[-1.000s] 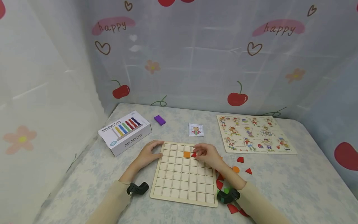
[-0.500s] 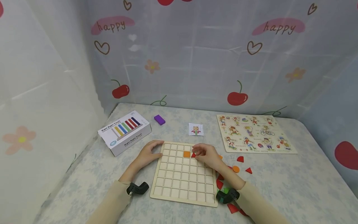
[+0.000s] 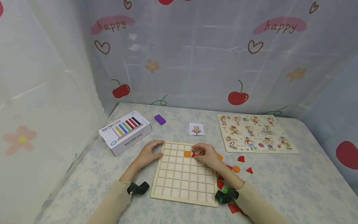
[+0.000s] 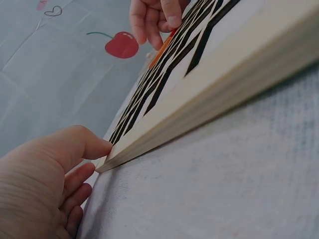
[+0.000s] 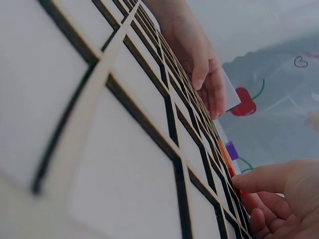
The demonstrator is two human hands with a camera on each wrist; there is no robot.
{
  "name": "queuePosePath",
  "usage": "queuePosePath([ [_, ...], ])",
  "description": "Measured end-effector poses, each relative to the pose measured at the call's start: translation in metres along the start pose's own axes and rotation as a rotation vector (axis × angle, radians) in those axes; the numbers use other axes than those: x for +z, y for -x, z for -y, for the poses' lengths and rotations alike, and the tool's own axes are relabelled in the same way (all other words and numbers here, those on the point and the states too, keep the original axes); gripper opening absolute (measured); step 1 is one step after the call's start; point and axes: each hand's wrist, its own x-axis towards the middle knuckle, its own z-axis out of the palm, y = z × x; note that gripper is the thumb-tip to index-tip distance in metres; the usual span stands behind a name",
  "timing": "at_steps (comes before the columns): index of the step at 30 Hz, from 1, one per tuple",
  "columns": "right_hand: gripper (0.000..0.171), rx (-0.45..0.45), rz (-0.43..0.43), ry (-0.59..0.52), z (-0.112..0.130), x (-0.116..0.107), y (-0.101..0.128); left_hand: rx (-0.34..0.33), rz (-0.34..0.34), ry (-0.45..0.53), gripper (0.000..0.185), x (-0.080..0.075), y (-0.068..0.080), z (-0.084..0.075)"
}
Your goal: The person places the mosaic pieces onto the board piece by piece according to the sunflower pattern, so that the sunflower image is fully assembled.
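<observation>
A square wooden grid board (image 3: pixel 181 180) lies on the table. My left hand (image 3: pixel 149 153) holds its far left edge; in the left wrist view the thumb rests on the rim and the other fingers curl beside it. My right hand (image 3: pixel 207 155) is over the far right part of the board, pinching a small red triangle piece (image 3: pixel 193 154) at a cell there. Directly left of that piece, an orange square piece (image 3: pixel 187 154) sits in a cell. The right wrist view shows the thumb at the red piece (image 5: pixel 234 175); the fingertips behind are partly hidden.
Several loose red, orange and green pieces lie right of the board, some under my right forearm, including an orange disc (image 3: pixel 236 169) and a red triangle (image 3: pixel 250 170). Behind stand a patterned card (image 3: pixel 196 128), purple block (image 3: pixel 160 119), abacus box (image 3: pixel 126 132) and picture puzzle (image 3: pixel 255 133).
My right fingers have shifted very slightly around the red triangle at the same cell. The left hand and the board stay where they were.
</observation>
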Motion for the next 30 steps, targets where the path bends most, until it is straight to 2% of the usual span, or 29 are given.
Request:
queuePosePath([
  [8, 0.028, 0.010, -0.023, -0.016, -0.032, -0.003, -0.003, -0.019, 0.007, -0.006, 0.052, 0.000, 0.001, -0.004],
  [14, 0.026, 0.032, -0.080, 0.016, -0.037, -0.029, 0.006, -0.035, 0.010, -0.011, 0.053, -0.001, 0.001, -0.004],
  [20, 0.028, 0.081, -0.139, 0.042, -0.046, -0.055, 0.021, -0.023, 0.012, -0.009, 0.054, -0.002, 0.002, -0.004],
  [30, 0.030, 0.125, -0.223, 0.091, -0.060, -0.083, 0.047, -0.022, 0.013, -0.012, 0.054, -0.002, 0.002, -0.003],
])
